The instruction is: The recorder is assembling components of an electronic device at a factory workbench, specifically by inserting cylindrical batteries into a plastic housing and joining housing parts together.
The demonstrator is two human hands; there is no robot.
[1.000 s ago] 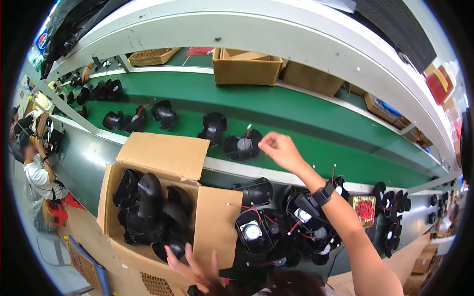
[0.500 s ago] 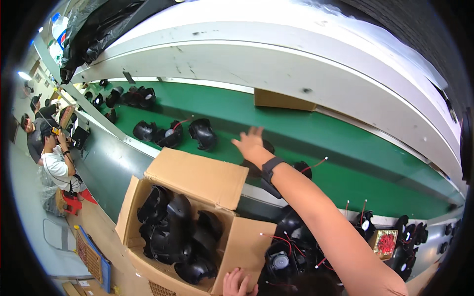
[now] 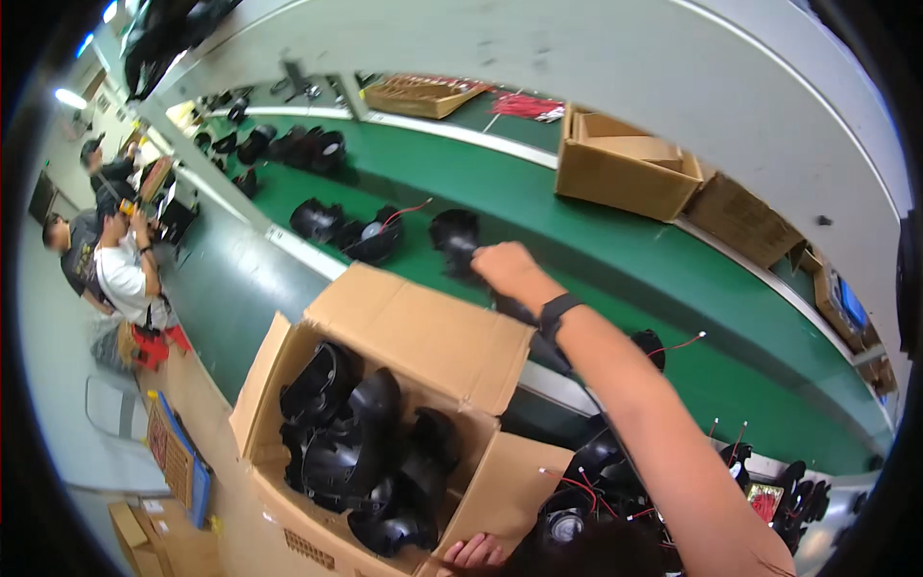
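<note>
On the green conveyor belt (image 3: 615,250), my right hand (image 3: 517,274) is closed on the edge of a curved black plastic shell (image 3: 454,237). Another dark part (image 3: 515,307) shows partly under my wrist. Low in the picture, my left hand (image 3: 473,552) has its fingers curled over the edge of an open cardboard box (image 3: 404,327), by its right flap. Several glossy black shells (image 3: 336,452) lie piled inside that box. To the left of my right hand, a black shell with a red wire (image 3: 373,237) rests on the belt beside a plain one (image 3: 316,220).
More black parts with red wires and a round speaker (image 3: 562,525) crowd the lower right, beside a small box of red pieces (image 3: 764,502). Cartons (image 3: 625,178) stand along the belt's far side. A metal rail (image 3: 312,252) edges the belt. Several people (image 3: 120,250) stand at the left.
My right hand has gone from spread fingers above the belt to closed on the black shell. The view has shifted, showing more cartons behind the belt. My left hand stays at the box.
</note>
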